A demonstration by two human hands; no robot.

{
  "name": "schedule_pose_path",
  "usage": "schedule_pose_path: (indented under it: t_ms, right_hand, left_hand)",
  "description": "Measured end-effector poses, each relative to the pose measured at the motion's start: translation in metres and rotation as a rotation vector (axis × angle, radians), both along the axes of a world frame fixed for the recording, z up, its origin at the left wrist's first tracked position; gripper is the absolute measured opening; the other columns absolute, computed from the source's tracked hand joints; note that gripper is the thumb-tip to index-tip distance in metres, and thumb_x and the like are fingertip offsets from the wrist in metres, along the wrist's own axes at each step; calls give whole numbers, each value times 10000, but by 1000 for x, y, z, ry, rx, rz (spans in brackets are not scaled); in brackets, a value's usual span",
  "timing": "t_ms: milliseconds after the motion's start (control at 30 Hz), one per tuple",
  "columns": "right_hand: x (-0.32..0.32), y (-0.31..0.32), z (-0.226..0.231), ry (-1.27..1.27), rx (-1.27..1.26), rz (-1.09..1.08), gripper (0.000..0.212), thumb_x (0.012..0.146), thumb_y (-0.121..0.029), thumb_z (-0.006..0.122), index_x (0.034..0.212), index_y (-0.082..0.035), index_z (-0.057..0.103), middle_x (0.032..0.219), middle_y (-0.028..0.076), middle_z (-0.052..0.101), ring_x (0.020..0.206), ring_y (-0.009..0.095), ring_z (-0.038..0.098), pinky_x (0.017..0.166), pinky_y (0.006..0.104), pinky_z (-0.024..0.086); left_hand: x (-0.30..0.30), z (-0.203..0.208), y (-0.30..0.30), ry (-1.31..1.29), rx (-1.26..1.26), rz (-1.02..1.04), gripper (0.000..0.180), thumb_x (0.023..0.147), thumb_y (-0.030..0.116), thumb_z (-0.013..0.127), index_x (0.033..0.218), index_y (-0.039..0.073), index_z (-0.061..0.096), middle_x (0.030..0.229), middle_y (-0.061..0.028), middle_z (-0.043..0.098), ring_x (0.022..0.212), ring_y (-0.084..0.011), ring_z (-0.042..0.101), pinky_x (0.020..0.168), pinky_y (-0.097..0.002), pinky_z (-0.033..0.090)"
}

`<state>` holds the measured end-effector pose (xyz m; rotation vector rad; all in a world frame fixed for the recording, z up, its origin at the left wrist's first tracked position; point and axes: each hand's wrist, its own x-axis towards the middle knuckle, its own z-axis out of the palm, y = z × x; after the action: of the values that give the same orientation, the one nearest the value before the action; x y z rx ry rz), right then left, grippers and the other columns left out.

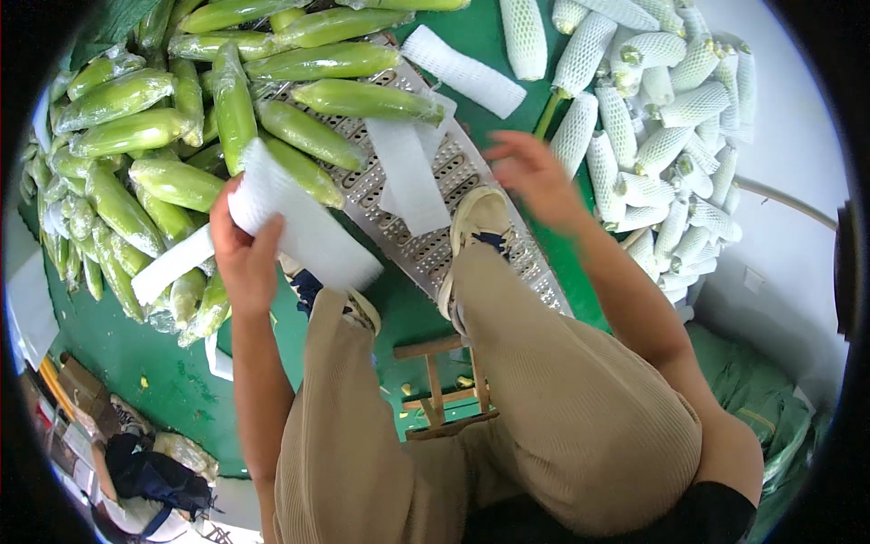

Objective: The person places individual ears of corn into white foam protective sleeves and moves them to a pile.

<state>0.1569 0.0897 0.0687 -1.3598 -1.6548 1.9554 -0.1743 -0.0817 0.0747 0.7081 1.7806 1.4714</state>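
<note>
My left hand [243, 258] is closed on a flattened white foam net sleeve [308, 227], thumb on its near face, over the left side of the work area. My right hand [539, 177], somewhat blurred, is raised above the perforated metal plate [535, 263] with fingers stretched out and nothing in them. Loose flat foam sleeves [408, 172] lie across the plate, and another foam sleeve [464, 71] lies at its far end. To the left is a large heap of green ears of corn [118, 195] in clear film. Several ears [308, 131] rest partly on the plate.
Many sleeved ears [666, 145] are piled at the right beside a pale wall [788, 118]. My shoes [480, 218] are at the plate, a small wooden stool [439, 381] between my legs. Another person [149, 480] is at the lower left. Green sacking [752, 390] lies at the right.
</note>
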Motion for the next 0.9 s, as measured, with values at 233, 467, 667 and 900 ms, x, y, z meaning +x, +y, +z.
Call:
schedule_pose_path:
  t_ms: [233,467,667,900]
  right_hand:
    - [-141,-49,14,424,-21,410,412,954,-267,584,1289,-50,484,1142,99,584,946,150,570,822,298,482]
    - [-103,-64,-7,286,-245,78,497,857,-227,721,1234,-68,440,1048,53,517,816,118,543,738,252,469]
    - [-105,-62,-16,106,-271,76,482,786,-190,790,1138,-53,491,941,18,550,854,91,533,767,248,465]
    - [-89,-56,-27,-20,-205,23,363,785,-233,776,988,-14,570,874,49,618,766,111,560,700,281,473]
  left_hand:
    - [51,-4,-5,-447,-26,-265,326,932,70,586,1242,49,491,983,-38,615,792,-72,576,646,-233,484]
    - [56,-34,2,-392,-222,-344,135,936,142,615,1025,41,607,875,-7,617,783,-83,572,678,-239,480]
    - [63,-66,-12,-657,-166,-381,317,838,121,674,1139,38,622,1058,-66,604,953,-169,591,816,-313,491]
    - [36,-66,5,539,-191,-618,365,819,200,645,1171,113,607,1212,-70,573,1176,-243,520,1008,-405,396]
